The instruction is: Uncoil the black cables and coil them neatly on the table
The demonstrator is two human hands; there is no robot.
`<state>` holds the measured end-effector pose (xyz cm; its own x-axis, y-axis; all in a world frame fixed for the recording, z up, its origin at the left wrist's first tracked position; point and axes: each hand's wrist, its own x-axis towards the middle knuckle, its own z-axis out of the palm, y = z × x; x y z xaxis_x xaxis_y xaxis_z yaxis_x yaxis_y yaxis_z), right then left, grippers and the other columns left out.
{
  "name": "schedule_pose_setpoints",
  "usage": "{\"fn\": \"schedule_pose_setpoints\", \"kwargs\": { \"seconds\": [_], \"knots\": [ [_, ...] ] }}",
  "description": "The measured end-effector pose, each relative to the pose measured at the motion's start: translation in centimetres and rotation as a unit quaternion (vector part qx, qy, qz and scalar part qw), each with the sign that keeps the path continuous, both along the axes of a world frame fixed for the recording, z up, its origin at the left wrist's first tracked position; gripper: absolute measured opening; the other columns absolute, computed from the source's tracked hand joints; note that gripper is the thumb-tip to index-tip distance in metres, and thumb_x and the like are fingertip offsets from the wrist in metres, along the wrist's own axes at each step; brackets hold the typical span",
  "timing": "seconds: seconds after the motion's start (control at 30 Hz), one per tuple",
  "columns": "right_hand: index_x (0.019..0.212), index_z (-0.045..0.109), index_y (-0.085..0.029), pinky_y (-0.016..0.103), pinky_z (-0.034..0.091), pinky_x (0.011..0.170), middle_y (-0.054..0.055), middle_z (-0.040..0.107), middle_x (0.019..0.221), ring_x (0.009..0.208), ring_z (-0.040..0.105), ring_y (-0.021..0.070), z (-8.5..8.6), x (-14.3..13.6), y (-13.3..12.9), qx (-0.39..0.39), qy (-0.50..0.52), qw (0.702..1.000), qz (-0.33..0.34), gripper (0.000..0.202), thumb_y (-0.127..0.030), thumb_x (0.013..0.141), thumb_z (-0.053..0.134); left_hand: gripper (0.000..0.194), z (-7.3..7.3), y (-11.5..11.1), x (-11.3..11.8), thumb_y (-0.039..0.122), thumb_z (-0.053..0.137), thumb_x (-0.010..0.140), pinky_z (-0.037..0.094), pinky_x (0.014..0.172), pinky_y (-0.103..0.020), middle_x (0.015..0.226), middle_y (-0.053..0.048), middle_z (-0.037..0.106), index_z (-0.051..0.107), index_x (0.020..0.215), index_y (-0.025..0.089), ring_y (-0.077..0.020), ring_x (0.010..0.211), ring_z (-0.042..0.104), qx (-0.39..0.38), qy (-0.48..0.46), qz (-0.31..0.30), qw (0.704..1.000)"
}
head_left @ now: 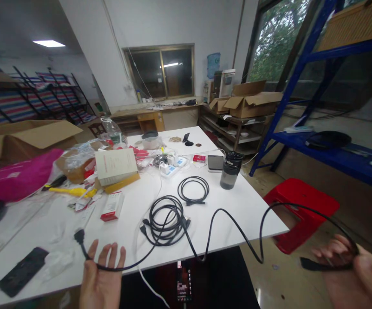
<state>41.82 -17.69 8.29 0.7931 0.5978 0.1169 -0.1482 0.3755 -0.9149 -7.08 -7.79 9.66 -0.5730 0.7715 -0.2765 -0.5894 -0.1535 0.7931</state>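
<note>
A long black cable (232, 219) runs in loose waves between my hands, over the table's front edge. My left hand (104, 272) holds it near one plug, thumb pressing it, other fingers spread. At the far right my right hand (349, 270) grips the other end, its plug pointing left; the hand is slightly blurred. Several coiled black cables (164, 243) lie on the white table (205, 234) between the hands, partly under the held cable. A smaller coiled black cable (193, 201) rests just behind them.
Around the table are a dark bottle (231, 171), a power strip (173, 167), a red and white box (112, 207), a cream box (116, 165) and a black phone (23, 271). A lit phone (184, 281) is below the front edge. A red stool (304, 197) stands right.
</note>
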Motion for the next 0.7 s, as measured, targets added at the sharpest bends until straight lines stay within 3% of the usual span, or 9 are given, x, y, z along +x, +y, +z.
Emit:
{"fn": "schedule_pose_setpoints", "kwargs": {
  "seconds": [0.1, 0.23, 0.3, 0.37, 0.43, 0.5, 0.53, 0.6, 0.7],
  "knots": [
    [0.102, 0.076, -0.029, 0.039, 0.053, 0.073, 0.006, 0.057, 0.093, 0.082, 0.056, 0.0214, 2.0, -6.4, 2.3, 0.004, 0.012, 0.999, 0.042, 0.018, -0.044, 0.093, 0.075, 0.039, -2.4, 0.2, 1.8, 0.054, 0.073, 0.097, 0.045, 0.126, -0.053, 0.121, -0.004, 0.077, 0.076, 0.13, 0.034, -0.0258, 0.133, 0.064, -0.022, -0.022, -0.036, 0.999],
    [0.111, 0.074, -0.026, 0.034, 0.058, 0.08, 0.005, 0.067, 0.091, 0.087, 0.067, 0.0204, 2.0, -14.3, 4.3, -0.015, -0.131, 0.972, 0.194, 0.024, -0.046, 0.107, 0.06, 0.047, -5.2, -0.4, 4.0, 0.052, 0.066, 0.1, 0.039, 0.129, -0.055, 0.14, -0.011, 0.074, 0.072, 0.139, 0.028, -0.0315, 0.147, 0.058, -0.053, -0.092, -0.109, 0.988],
    [0.107, 0.072, -0.025, 0.032, 0.058, 0.08, 0.005, 0.07, 0.09, 0.087, 0.069, 0.0199, 1.7, -17.8, 5.1, -0.011, -0.237, 0.921, 0.309, 0.029, -0.04, 0.113, 0.048, 0.046, -6.2, -0.9, 4.9, 0.049, 0.062, 0.102, 0.041, 0.128, -0.052, 0.147, -0.013, 0.071, 0.073, 0.14, 0.025, -0.0323, 0.149, 0.056, -0.061, -0.132, -0.16, 0.976],
    [0.107, 0.07, -0.025, 0.028, 0.057, 0.078, 0.005, 0.072, 0.09, 0.085, 0.07, 0.0175, 1.1, -21.0, 5.9, 0.03, -0.348, 0.841, 0.414, 0.032, -0.033, 0.116, 0.041, 0.043, -6.7, -1.3, 5.3, 0.045, 0.058, 0.105, 0.048, 0.123, -0.048, 0.149, -0.015, 0.069, 0.075, 0.137, 0.022, -0.0322, 0.147, 0.058, -0.056, -0.158, -0.198, 0.966],
    [0.116, 0.068, -0.025, 0.026, 0.056, 0.075, 0.004, 0.073, 0.092, 0.082, 0.069, 0.0161, -0.2, -23.4, 6.7, 0.091, -0.46, 0.768, 0.435, 0.027, -0.031, 0.115, 0.042, 0.037, -6.6, -1.4, 5.3, 0.039, 0.059, 0.105, 0.056, 0.113, -0.043, 0.143, -0.017, 0.073, 0.08, 0.127, 0.018, -0.0308, 0.136, 0.067, -0.059, -0.185, -0.22, 0.956],
    [0.12, 0.068, -0.026, 0.026, 0.055, 0.073, 0.004, 0.074, 0.094, 0.081, 0.068, 0.0166, -2.2, -25.0, 7.0, 0.113, -0.541, 0.729, 0.404, 0.022, -0.032, 0.114, 0.047, 0.029, -6.2, -1.4, 4.9, 0.036, 0.067, 0.102, 0.063, 0.093, -0.035, 0.115, -0.014, 0.081, 0.082, 0.117, 0.016, -0.0237, 0.104, 0.077, -0.07, -0.218, -0.234, 0.945],
    [0.118, 0.068, -0.027, 0.026, 0.056, 0.072, 0.003, 0.074, 0.095, 0.081, 0.069, 0.0168, -3.5, -25.6, 7.0, 0.092, -0.554, 0.725, 0.399, 0.019, -0.032, 0.113, 0.05, 0.027, -5.8, -1.3, 4.7, 0.037, 0.073, 0.099, 0.063, 0.078, -0.031, 0.094, -0.009, 0.079, 0.082, 0.115, 0.017, -0.0179, 0.082, 0.075, -0.074, -0.231, -0.243, 0.939],
    [0.109, 0.068, -0.028, 0.024, 0.058, 0.07, 0.001, 0.073, 0.091, 0.08, 0.07, 0.0167, -6.2, -26.3, 6.7, 0.006, -0.538, 0.73, 0.42, 0.01, -0.033, 0.109, 0.06, 0.033, -5.2, -1.0, 4.4, 0.042, 0.084, 0.092, 0.049, 0.054, -0.024, 0.064, 0.004, 0.056, 0.08, 0.114, 0.019, -0.0089, 0.052, 0.051, -0.08, -0.239, -0.247, 0.936],
    [0.106, 0.068, -0.029, 0.023, 0.059, 0.067, 0.0, 0.073, 0.088, 0.074, 0.07, 0.0165, -9.4, -27.1, 5.8, -0.05, -0.533, 0.753, 0.383, 0.007, -0.035, 0.103, 0.068, 0.049, -4.7, -0.7, 4.7, 0.054, 0.088, 0.085, 0.027, 0.044, -0.023, 0.058, 0.011, 0.026, 0.077, 0.12, 0.02, -0.0068, 0.045, 0.023, -0.095, -0.232, -0.258, 0.933]
  ]
}}
